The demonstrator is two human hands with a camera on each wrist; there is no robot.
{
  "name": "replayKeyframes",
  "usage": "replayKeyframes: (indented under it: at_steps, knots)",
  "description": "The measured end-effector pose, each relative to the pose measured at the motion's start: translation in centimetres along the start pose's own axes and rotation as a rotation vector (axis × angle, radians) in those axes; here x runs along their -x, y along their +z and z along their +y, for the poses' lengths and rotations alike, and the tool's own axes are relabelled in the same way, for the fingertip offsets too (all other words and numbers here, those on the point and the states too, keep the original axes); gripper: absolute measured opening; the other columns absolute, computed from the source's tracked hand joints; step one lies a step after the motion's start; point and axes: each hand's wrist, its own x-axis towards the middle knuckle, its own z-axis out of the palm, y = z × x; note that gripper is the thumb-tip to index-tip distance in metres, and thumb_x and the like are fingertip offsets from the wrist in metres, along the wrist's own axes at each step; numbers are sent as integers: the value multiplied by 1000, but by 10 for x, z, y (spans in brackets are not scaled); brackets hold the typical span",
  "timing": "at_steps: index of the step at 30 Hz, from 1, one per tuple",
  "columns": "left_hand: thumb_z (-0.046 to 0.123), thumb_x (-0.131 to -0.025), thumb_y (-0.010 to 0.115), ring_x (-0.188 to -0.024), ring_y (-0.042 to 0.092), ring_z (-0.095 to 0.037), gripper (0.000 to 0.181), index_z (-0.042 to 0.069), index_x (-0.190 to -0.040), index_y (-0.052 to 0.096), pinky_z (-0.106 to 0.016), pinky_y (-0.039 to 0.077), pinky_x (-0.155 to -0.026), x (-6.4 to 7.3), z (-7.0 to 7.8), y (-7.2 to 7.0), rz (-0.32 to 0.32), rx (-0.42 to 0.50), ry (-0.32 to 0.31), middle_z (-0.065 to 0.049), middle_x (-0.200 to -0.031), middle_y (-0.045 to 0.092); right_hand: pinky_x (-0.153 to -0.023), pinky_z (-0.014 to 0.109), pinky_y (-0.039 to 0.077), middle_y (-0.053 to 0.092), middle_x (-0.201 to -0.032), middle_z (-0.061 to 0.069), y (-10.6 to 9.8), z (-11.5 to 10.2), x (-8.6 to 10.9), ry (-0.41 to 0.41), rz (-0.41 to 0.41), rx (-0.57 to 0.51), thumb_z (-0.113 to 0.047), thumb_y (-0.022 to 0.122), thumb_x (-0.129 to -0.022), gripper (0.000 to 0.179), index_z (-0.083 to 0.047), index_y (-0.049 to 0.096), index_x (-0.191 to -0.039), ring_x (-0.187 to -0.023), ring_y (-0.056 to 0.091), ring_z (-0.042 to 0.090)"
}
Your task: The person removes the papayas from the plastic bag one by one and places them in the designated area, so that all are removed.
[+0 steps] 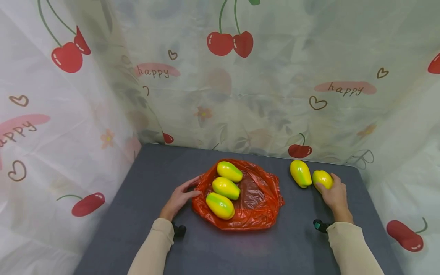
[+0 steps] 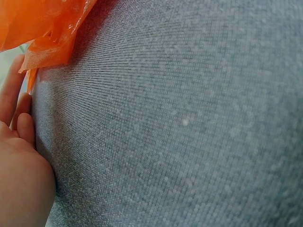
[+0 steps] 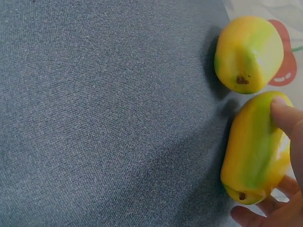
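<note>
The hands are well apart. The right hand (image 1: pixel 336 193) grips a yellow-green fruit (image 1: pixel 322 179), near 3 o'clock from the red bag (image 1: pixel 247 221); in the right wrist view its long axis runs 1 to 7 o'clock, brown-spotted end toward 7. A loose fruit (image 1: pixel 300 173) lies just beside it, near 9 o'clock. The left hand (image 1: pixel 178 196), fingers spread, touches the bag's edge at 9 o'clock.

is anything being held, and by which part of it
The right hand grips the rightmost yellow-green fruit by its sides; whether the left hand pinches the red bag cannot be told.
</note>
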Motion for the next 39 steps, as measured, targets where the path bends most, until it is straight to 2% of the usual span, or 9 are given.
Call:
replayKeyframes:
  at_steps: [4,9,14,20,24,30,39]
  knots:
    - [41,-88,78,-153,36,-25,59,44,-143,55,-58,19,-128,0,0,0,-4,5,-8,6,-152,55,-116,68,29,24,-155,42,-3,1,1,-17,-12,-5,-42,52,-104,83,3,11,-161,-140,28,56]
    - [42,-88,78,-153,35,-25,60,45,-143,55,-59,19,-128,0,-2,-1,-9,4,-6,6,-152,55,-118,70,26,19,-158,41,-8,1,2,2,-32,0,-50,47,-104,86,1,10,-162,-143,24,58]
    - [42,-89,77,-153,35,-25,59,46,-143,55,-59,19,-128,-1,-3,-2,-9,8,-2,7,-151,55,-116,73,24,16,-158,42,-10,-4,3,-25,-38,56,-59,44,-102,91,-1,9,-163,-142,21,62]
    - [43,-89,77,-153,34,-26,58,46,-143,55,-60,18,-128,-1,0,-2,-10,7,-1,6,-151,55,-108,77,26,10,-158,42,-8,-17,9,-36,-59,154,-76,41,-94,106,-6,1,-164,-137,18,66]
    - [43,-89,77,-154,34,-25,57,47,-142,55,-59,18,-128,0,0,-2,-11,10,-7,7,-151,55,-111,79,18,8,-158,42,-5,-26,14,-89,-41,216,-81,38,-92,110,-7,-1,-164,-136,18,69]
    - [42,-90,77,-154,34,-24,56,47,-142,55,-59,18,-128,1,0,-1,-12,18,-5,7,-150,56,-111,84,3,3,-161,40,-2,-41,21,-198,-27,236,-80,39,-93,108,-8,0,-164,-142,8,69]
    - [43,-90,76,-155,33,-26,57,46,-143,55,-60,18,-128,2,1,0,-7,10,-20,7,-153,54,-111,86,1,5,-163,38,5,-62,34,-298,-29,303,-82,40,-90,109,-12,3,-165,-145,7,67]
